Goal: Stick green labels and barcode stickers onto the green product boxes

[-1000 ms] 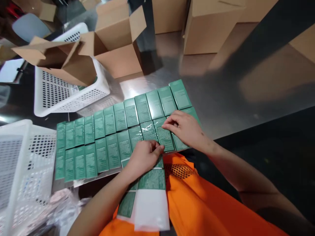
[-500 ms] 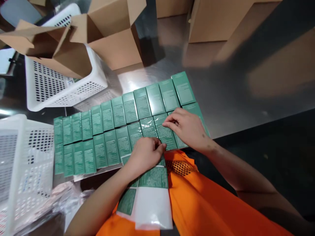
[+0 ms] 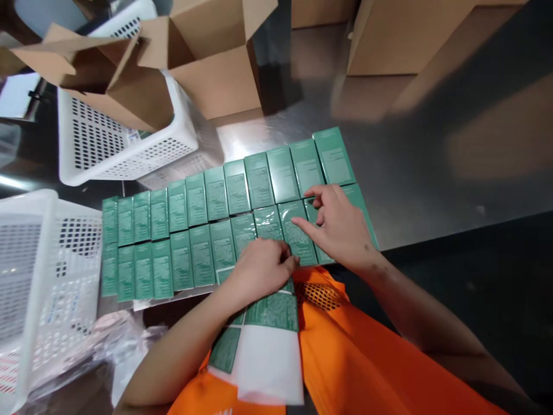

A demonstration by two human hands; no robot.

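Two rows of small green boxes [image 3: 237, 185], several in each, lie side by side in front of me; some have a glossy wrap. My left hand [image 3: 261, 266] rests at the near edge of the lower row, its fingers curled and thumb pressed in. It grips a sheet of green labels [image 3: 272, 312] on whitish backing, which hangs down over my lap. Part of the sheet is hidden under that hand. Over the right end of the lower row is my right hand [image 3: 334, 225], thumb and forefinger spread apart, with nothing visible between them.
White perforated baskets [image 3: 190, 129] stand at the left, one with an open carton [image 3: 129, 106] in it. Another open carton [image 3: 220, 80] is behind the boxes, and a larger carton [image 3: 389, 40] at the back right. Clear plastic bags [image 3: 125, 346] lie at lower left.
The thumb and forefinger of my right hand have parted from a pinch. My left hand keeps its hold on the label sheet. The whole view has shifted slightly.
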